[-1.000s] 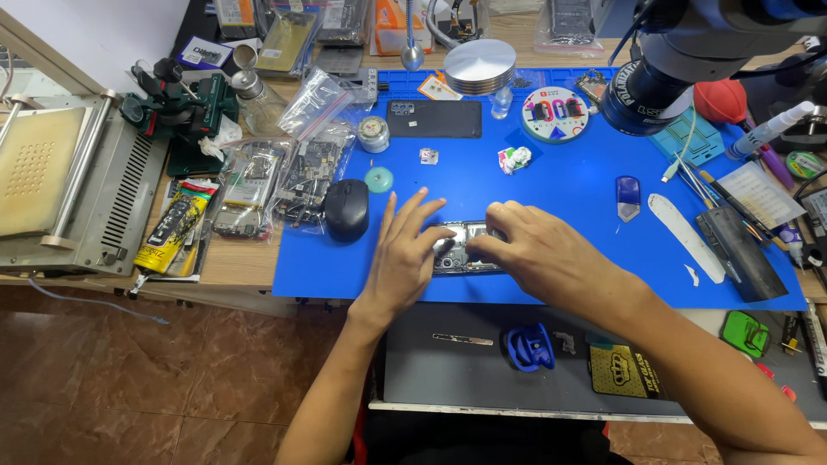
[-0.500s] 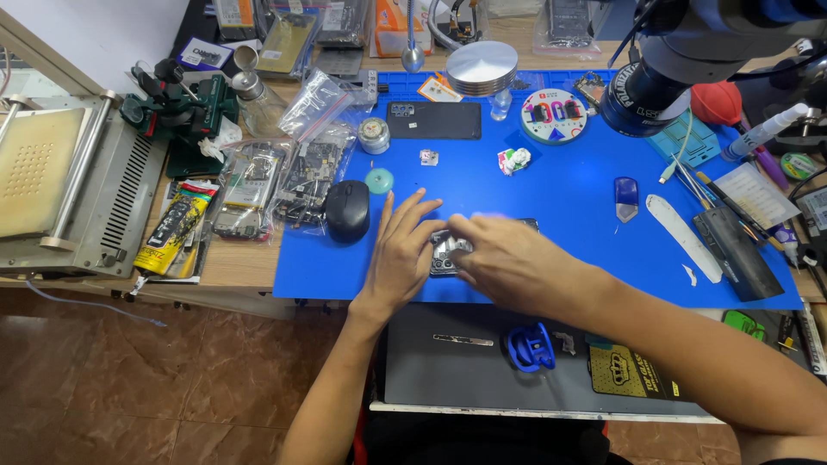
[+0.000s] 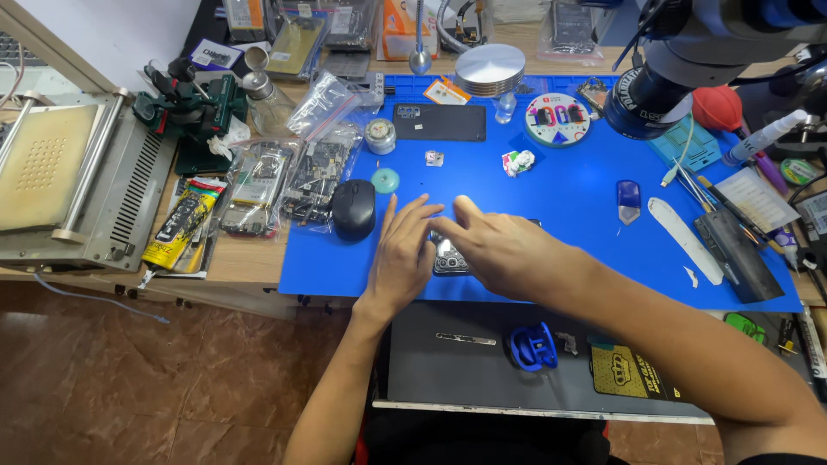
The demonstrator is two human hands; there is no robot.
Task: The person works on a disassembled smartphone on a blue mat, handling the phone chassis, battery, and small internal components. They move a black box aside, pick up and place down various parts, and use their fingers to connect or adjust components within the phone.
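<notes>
- Phone (image 3: 448, 257) is pinned flat on the blue mat (image 3: 568, 215), under both sets of fingers.
- Left hand (image 3: 403, 258): fingers spread, pressed on phone's left end.
- Right hand (image 3: 500, 250): fingers extended across phone; grip cannot be told.
- Step judged: phone being steadied; a firm hold is needed next.
- Mouse (image 3: 353, 208) lies just left of left fingertips.

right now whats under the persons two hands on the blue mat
A phone lies flat on the blue mat, its camera cluster showing between the left hand and right hand. The right hand covers most of it, so the rest of the phone cannot be seen.
</notes>
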